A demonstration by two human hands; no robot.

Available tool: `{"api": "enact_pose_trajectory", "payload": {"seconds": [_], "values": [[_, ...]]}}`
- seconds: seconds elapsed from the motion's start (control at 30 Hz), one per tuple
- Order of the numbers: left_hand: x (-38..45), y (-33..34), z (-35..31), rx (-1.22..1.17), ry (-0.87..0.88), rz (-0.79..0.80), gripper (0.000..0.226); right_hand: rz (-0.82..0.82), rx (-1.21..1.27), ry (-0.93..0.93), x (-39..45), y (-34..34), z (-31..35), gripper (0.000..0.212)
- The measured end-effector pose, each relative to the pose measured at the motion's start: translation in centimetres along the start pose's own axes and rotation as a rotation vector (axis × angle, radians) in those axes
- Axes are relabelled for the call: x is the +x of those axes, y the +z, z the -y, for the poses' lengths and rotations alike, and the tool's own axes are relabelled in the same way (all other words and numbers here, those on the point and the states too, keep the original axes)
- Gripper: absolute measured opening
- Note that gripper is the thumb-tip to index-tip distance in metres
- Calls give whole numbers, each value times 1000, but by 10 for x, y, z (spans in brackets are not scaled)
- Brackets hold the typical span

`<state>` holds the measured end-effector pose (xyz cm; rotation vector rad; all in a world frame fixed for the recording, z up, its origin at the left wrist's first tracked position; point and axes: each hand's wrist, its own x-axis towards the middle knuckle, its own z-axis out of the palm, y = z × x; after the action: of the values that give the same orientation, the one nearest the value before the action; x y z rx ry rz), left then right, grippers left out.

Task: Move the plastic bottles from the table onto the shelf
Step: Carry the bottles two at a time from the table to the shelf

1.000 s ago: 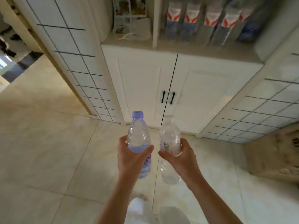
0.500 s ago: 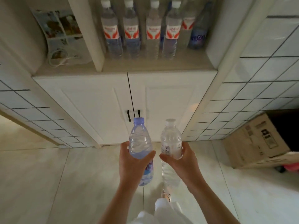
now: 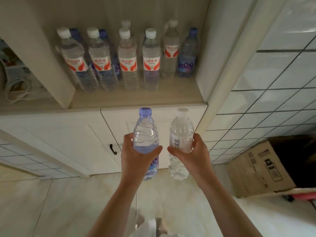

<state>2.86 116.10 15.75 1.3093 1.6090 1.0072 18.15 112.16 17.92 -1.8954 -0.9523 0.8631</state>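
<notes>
Two bottles held upright at frame centre, side by side, apart, in front of the white cabinet doors point(image 3: 71, 142) and below the shelf point(image 3: 136, 97). Left hand point(image 3: 136, 156) wraps the blue-capped bottle point(image 3: 145, 132) at mid-body, thumb across the front, fingers curled behind. Right hand point(image 3: 193, 154) grips the white-capped clear bottle point(image 3: 181, 129) the same way, thumb over the barcode side of its label. Shelf, upper centre of frame: front row of four white-capped bottles with red-and-white labels point(image 3: 127, 64); to their right one more red-labelled bottle point(image 3: 171, 50) and one blue bottle with a purple label point(image 3: 187, 55). At least three further caps show behind the front row; exact count there cannot be told. One cardboard box point(image 3: 259, 170) on the floor at lower right, against the tiled wall point(image 3: 273, 86). A coiled white cord point(image 3: 15, 93) lies in the compartment at upper left.
</notes>
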Motion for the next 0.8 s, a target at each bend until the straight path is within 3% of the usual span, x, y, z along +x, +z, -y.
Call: {"api": "enact_pose_trajectory", "payload": {"seconds": [0.23, 0.4, 0.57, 0.8], "values": [[70, 26, -32, -1, 111, 44, 62, -102, 49, -38, 66, -13, 28, 62], [125, 48, -63, -60, 194, 182, 44, -194, 53, -142, 119, -15, 64, 68], [165, 74, -84, -145, 302, 189, 70, -269, 79, -215, 161, -18, 83, 64], [182, 103, -93, -125, 415, 130, 74, -312, 75, -240, 199, -15, 79, 74]]}}
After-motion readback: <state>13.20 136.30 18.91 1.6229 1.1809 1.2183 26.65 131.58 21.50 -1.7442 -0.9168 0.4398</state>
